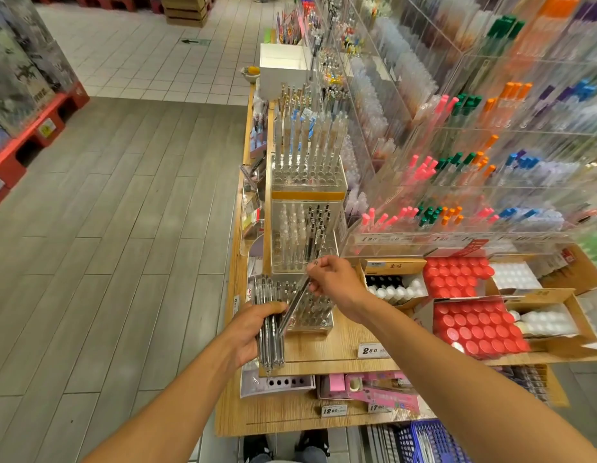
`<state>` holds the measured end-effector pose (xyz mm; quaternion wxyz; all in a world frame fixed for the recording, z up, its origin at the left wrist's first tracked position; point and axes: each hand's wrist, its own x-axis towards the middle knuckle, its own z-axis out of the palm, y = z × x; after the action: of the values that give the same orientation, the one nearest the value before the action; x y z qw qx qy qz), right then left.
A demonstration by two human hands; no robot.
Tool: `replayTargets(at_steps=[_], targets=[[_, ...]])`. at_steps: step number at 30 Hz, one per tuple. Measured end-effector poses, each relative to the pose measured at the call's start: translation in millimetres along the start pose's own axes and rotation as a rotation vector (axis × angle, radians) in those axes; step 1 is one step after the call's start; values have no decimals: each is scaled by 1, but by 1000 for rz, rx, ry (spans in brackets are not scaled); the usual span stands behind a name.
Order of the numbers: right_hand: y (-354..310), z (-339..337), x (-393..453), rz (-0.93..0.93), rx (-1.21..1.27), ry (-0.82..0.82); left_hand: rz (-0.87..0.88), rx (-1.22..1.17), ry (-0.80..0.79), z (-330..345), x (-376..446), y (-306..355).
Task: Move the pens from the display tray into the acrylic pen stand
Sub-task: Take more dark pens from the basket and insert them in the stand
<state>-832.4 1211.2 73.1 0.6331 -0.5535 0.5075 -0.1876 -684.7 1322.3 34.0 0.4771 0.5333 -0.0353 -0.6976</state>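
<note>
Head view, looking down over a shop shelf. The left hand (257, 332) is wrapped around a bundle of clear pens (269, 342), fingers curled about the barrels, held upright just off the front-left corner of the acrylic pen stand (310, 315). The right hand (334, 280) pinches the upper end of a single pen (295, 304) between thumb and fingertips; this pen slants down and left, its lower end at the bundle, crossing above the stand's perforated top. The stand sits on the wooden shelf (327, 349), with taller acrylic stands (307, 208) holding pens behind it. Boxes of red-capped bottles (474, 325) lie to the right
</note>
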Motion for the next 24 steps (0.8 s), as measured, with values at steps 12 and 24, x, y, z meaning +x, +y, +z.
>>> replayTargets(at_steps=[12, 24], targets=[[24, 8, 2, -352, -692, 7, -34, -42, 92, -20, -2, 4], [30, 17, 10, -402, -988, -115, -39, -22, 89, -26, 1, 7]])
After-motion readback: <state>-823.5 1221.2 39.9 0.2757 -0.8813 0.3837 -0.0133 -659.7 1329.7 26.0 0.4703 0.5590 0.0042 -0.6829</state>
